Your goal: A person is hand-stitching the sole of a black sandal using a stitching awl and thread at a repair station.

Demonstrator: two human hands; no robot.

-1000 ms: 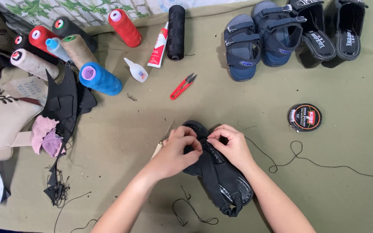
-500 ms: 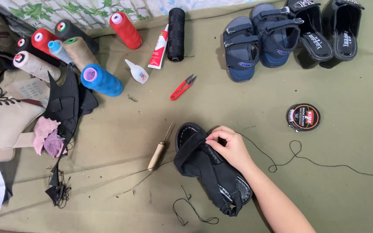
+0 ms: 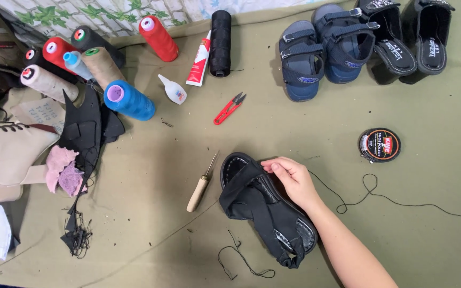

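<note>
On olive cloth (image 3: pixel 428 240), right hand (image 3: pixel 293 178) atop strappy black sandal (image 3: pixel 257 208).

Thread cones lie in a cluster at upper left: a blue cone (image 3: pixel 129 100), a red cone (image 3: pixel 158 38), a tan cone (image 3: pixel 101 66) and a black spool (image 3: pixel 220 35), with a glue tube (image 3: pixel 198 58) and a small glue bottle (image 3: pixel 173 89) among them. Red snips (image 3: pixel 229 108) lie on the olive cloth (image 3: pixel 428 240), and a wooden-handled awl (image 3: pixel 200 184) below them. Blue sandals (image 3: pixel 324 47) and black slippers (image 3: pixel 409 33) stand at upper right, with a round polish tin (image 3: pixel 379 144) below them.
</note>
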